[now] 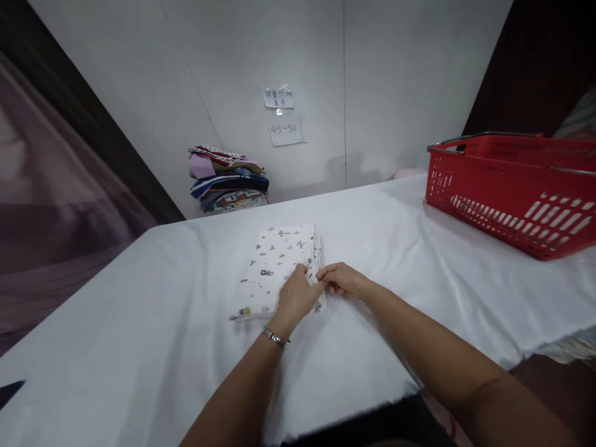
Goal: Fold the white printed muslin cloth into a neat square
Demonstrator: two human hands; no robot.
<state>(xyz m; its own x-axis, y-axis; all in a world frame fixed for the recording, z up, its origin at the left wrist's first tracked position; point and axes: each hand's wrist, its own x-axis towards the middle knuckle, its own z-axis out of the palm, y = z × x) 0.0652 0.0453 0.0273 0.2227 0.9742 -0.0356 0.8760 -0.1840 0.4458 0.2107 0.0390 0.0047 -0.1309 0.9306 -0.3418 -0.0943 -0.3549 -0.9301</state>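
White tablecloth point(135, 347) spreads beneath; left hand point(298, 293) angles forward, right hand point(343, 280) reaches leftward, both pinching a folded cloth point(272, 264) under and beyond the left hand, long axis pointing forward.

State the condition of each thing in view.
Printed white cloth: folded in layers
Left hand: touching the cloth's right edge
Right hand: fingertips at that edge
White tablecloth: spread, lightly wrinkled
Red plastic basket: upright
Fabric stack: folded, piled
Paper signs: taped up
Wristband: worn

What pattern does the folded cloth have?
The cloth is white with small, scattered, mostly greyish motifs, best seen in the head view.
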